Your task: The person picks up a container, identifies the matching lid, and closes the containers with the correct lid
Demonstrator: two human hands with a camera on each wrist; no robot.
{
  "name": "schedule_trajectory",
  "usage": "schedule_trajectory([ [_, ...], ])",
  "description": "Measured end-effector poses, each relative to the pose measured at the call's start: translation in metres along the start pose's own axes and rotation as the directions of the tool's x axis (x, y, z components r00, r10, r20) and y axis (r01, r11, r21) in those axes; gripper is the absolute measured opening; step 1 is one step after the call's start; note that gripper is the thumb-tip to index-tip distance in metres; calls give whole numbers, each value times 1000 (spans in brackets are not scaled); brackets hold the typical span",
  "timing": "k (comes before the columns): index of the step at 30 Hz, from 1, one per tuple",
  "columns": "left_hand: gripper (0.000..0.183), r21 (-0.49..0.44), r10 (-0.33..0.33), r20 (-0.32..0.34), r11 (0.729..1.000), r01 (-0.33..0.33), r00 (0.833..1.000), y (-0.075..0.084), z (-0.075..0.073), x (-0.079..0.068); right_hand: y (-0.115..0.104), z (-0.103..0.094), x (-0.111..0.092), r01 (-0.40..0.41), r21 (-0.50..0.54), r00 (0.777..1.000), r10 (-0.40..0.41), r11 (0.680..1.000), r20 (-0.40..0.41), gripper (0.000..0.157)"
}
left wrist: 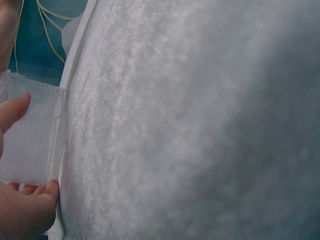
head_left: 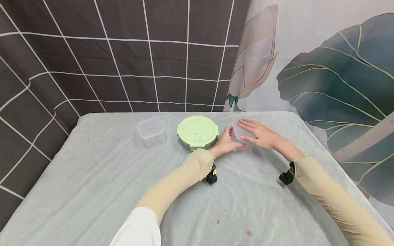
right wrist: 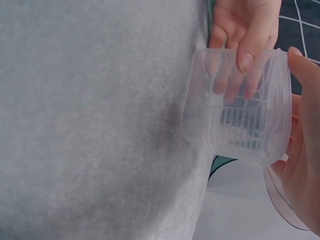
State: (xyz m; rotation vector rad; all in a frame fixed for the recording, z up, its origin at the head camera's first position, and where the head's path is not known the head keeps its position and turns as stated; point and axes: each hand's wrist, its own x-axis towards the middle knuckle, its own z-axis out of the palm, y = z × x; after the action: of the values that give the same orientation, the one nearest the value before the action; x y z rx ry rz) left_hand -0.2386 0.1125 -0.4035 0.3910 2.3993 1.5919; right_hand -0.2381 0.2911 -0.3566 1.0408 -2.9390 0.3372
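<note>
A clear plastic food container [head_left: 236, 133] stands on the table's right half, between both hands. My left hand [head_left: 226, 143] grips its side, thumb on the near face and fingers round the far side; the right wrist view shows this hold through the see-through wall [right wrist: 240, 132]. Across the top of the container lies my right hand [head_left: 260, 134], its fingers fairly straight and touching the rim or lid. Whether a separate lid is on it, I cannot tell. Ribbed lines show on the container [left wrist: 30, 140] in the left wrist view.
Just left of my left hand sits a round box with a light green clip lid [head_left: 197, 131]. Farther left stands another clear square container [head_left: 151, 133]. A grey cloth [head_left: 123, 184] covers the table, with small reddish marks near the front. Curtains hang behind.
</note>
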Motion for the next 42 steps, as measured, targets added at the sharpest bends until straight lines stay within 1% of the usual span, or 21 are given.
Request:
schedule_trajectory([
  [6, 90, -6, 8, -8, 1000, -8, 1000, 0, -2, 0, 2, -1, 2, 50, -41, 998, -51, 998, -21, 66],
  [15, 89, -16, 14, 3, 1000, -14, 1000, -1, -3, 1, 5, -1, 5, 43, -50, 999, -44, 998, -31, 68],
  [22, 88, -20, 17, 11, 1000, -17, 1000, 1, -3, -1, 8, -2, 8, 5, 21, 999, -5, 1000, -34, 70],
  [27, 88, -25, 12, 11, 1000, -12, 1000, 1, -1, -1, 8, -1, 8, 3, 34, 999, -2, 999, -43, 71],
  [35, 88, -18, 13, 17, 1000, -13, 1000, -1, 0, 2, 9, -1, 8, 4, 36, 998, -2, 999, -64, 70],
  [42, 89, -30, 7, 12, 1000, -6, 1000, -2, 0, 1, 9, -1, 6, -5, 26, 998, 7, 1000, -65, 69],
])
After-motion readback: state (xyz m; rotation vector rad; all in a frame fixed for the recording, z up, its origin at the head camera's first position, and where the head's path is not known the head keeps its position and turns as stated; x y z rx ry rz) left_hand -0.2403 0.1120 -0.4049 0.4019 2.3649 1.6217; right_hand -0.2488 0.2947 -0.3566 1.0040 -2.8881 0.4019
